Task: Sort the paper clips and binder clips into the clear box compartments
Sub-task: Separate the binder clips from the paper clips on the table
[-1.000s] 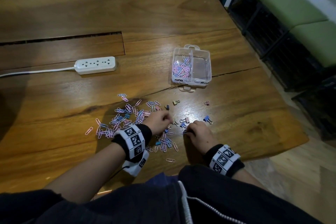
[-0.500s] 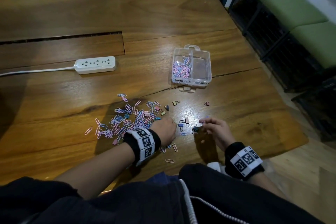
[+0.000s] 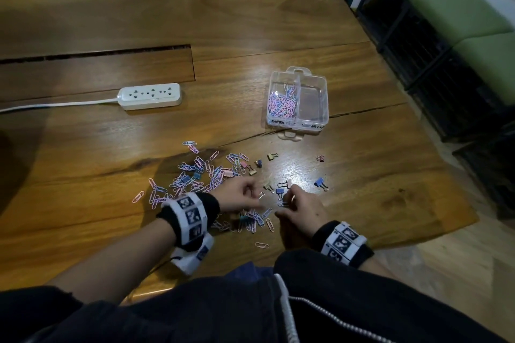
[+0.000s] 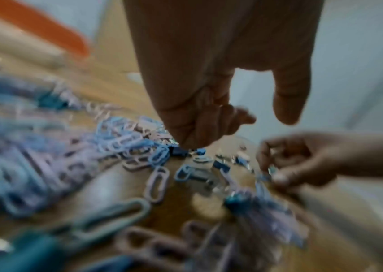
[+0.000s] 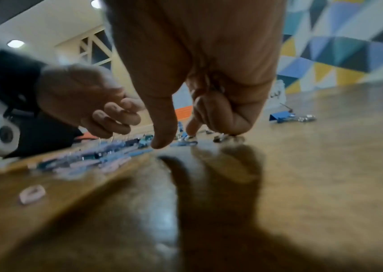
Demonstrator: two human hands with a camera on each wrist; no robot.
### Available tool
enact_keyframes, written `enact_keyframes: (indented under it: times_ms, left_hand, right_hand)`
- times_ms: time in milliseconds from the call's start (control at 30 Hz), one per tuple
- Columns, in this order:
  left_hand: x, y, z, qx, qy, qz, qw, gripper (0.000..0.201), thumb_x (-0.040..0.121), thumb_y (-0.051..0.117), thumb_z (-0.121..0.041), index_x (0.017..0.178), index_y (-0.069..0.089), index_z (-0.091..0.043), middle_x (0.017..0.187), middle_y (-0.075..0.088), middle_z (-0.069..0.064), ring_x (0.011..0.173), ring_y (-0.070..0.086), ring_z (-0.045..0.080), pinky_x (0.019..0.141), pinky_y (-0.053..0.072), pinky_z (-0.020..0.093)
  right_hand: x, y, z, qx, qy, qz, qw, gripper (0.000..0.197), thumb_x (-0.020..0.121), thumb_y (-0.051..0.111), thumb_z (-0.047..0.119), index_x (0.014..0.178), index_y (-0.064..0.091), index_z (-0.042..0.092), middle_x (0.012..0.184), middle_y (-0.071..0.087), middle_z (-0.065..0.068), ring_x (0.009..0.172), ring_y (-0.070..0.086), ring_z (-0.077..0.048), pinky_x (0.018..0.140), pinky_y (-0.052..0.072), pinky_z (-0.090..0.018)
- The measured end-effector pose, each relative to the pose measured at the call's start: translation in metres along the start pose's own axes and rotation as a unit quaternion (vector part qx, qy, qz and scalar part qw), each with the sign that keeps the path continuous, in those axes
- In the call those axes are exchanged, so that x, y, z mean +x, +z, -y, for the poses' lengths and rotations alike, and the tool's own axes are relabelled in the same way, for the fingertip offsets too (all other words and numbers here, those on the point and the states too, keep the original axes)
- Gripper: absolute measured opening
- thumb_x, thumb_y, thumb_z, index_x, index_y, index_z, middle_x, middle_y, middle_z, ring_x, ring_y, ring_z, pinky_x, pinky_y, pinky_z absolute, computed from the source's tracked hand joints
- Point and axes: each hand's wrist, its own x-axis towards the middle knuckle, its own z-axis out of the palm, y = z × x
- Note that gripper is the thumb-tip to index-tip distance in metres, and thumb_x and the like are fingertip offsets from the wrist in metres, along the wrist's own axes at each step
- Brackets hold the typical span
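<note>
The clear box (image 3: 297, 123) stands beyond the hands. Its left compartment holds pink and blue paper clips (image 3: 281, 104); the right compartment (image 3: 312, 103) looks bare. A loose pile of paper clips (image 3: 199, 175) lies left of my left hand (image 3: 250, 193). That hand's fingers are curled into the palm (image 4: 209, 125), with a glint of metal among them. My right hand (image 3: 291, 195) is low on the table, its thumb and forefinger pinching a small blue binder clip (image 4: 266, 175). Another blue binder clip (image 3: 319, 183) lies to its right, also in the right wrist view (image 5: 279, 116).
Several small binder clips (image 3: 271, 156) are scattered between the hands and the box. A white power strip (image 3: 150, 96) with its cord lies at the left. The table's front edge (image 3: 434, 234) runs just right of my right wrist. Green benches (image 3: 459, 8) stand beyond.
My right hand has come back left and down to the clips beside my left hand. The left hand has stayed by the pile with curled fingers.
</note>
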Motion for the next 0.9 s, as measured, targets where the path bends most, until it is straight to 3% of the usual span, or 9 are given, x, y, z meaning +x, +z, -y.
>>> enact_keyframes:
  times_ms: [100,167,367,500,600,700,733,800,900]
  left_hand:
    - [-0.005,0.011,0.005,0.310,0.070,0.022,0.948,0.038,0.078,0.067,-0.039,0.111,0.057,-0.022,0.100,0.058,-0.002,0.094,0.055,0.016,0.078,0.046,0.028]
    - [-0.005,0.016,0.004,0.401,0.091,0.016,0.911,0.046,0.082,0.061,-0.043,0.124,0.052,-0.027,0.115,0.055,0.001,0.109,0.051,0.018,0.088,0.046,0.033]
    - [0.002,0.023,0.003,0.465,0.131,-0.001,0.876,0.036,0.092,0.045,-0.041,0.117,0.057,-0.018,0.119,0.050,0.006,0.112,0.050,0.022,0.089,0.050,0.036]
    - [0.004,0.024,0.004,0.453,0.115,-0.030,0.884,0.038,0.097,0.035,-0.037,0.119,0.050,-0.010,0.121,0.049,0.007,0.111,0.049,0.020,0.091,0.047,0.032]
    - [0.005,0.018,0.002,0.320,0.086,-0.051,0.942,0.032,0.098,0.034,-0.033,0.109,0.051,-0.008,0.106,0.047,0.005,0.096,0.047,0.017,0.083,0.040,0.024]
    - [0.010,0.004,0.002,-0.003,0.015,-0.058,0.998,0.018,0.098,0.037,-0.019,0.085,0.048,-0.013,0.080,0.046,-0.002,0.067,0.045,0.010,0.059,0.039,0.018]
    - [0.010,0.000,0.002,-0.142,-0.010,-0.053,0.988,0.021,0.096,0.035,-0.013,0.078,0.047,-0.013,0.071,0.049,-0.002,0.056,0.045,0.008,0.049,0.038,0.016]
    - [0.005,-0.006,0.002,-0.362,-0.027,-0.037,0.931,0.028,0.091,0.029,-0.006,0.069,0.045,-0.011,0.056,0.056,0.000,0.040,0.045,0.007,0.036,0.035,0.013]
    - [-0.001,-0.011,0.004,-0.453,-0.019,-0.032,0.891,0.027,0.088,0.028,-0.010,0.067,0.046,-0.010,0.051,0.058,0.002,0.037,0.045,0.009,0.035,0.033,0.013]
  right_hand:
    - [0.001,0.000,0.002,-0.018,-0.001,0.000,1.000,0.021,0.079,0.067,0.027,0.089,0.054,0.014,0.090,0.058,0.000,0.082,0.050,-0.014,0.074,0.039,-0.024]
    - [0.000,0.001,0.004,-0.012,0.000,0.011,1.000,0.015,0.083,0.062,0.024,0.089,0.056,0.011,0.091,0.060,-0.003,0.082,0.050,-0.014,0.073,0.039,-0.025]
    - [0.000,-0.001,0.004,-0.005,-0.022,0.061,0.998,0.012,0.091,0.050,0.022,0.087,0.051,0.011,0.083,0.051,0.000,0.077,0.049,-0.014,0.062,0.038,-0.019]
    - [0.002,-0.018,0.004,0.216,0.023,0.108,0.970,0.017,0.091,0.048,0.015,0.075,0.047,0.015,0.074,0.049,0.003,0.064,0.046,-0.006,0.057,0.037,-0.016]
    - [0.004,-0.031,0.002,0.421,0.045,0.156,0.892,0.021,0.091,0.043,0.001,0.073,0.045,0.012,0.068,0.051,-0.003,0.044,0.044,-0.003,0.041,0.034,-0.012]
    - [0.008,-0.035,-0.002,0.507,0.058,0.196,0.837,0.022,0.089,0.038,-0.008,0.086,0.048,0.011,0.061,0.052,-0.004,0.045,0.047,-0.007,0.040,0.037,-0.014]
    - [0.008,-0.034,-0.002,0.516,0.064,0.207,0.829,0.025,0.089,0.037,-0.009,0.091,0.050,0.011,0.061,0.052,-0.005,0.046,0.047,-0.009,0.041,0.040,-0.016]
    - [0.008,-0.031,-0.001,0.509,0.081,0.224,0.827,0.026,0.090,0.034,-0.008,0.093,0.053,0.009,0.065,0.050,-0.006,0.047,0.049,-0.010,0.044,0.044,-0.017]
    - [0.007,-0.027,0.004,0.478,0.103,0.237,0.840,0.027,0.092,0.031,-0.003,0.081,0.054,0.007,0.067,0.052,-0.007,0.051,0.052,-0.011,0.047,0.046,-0.019]
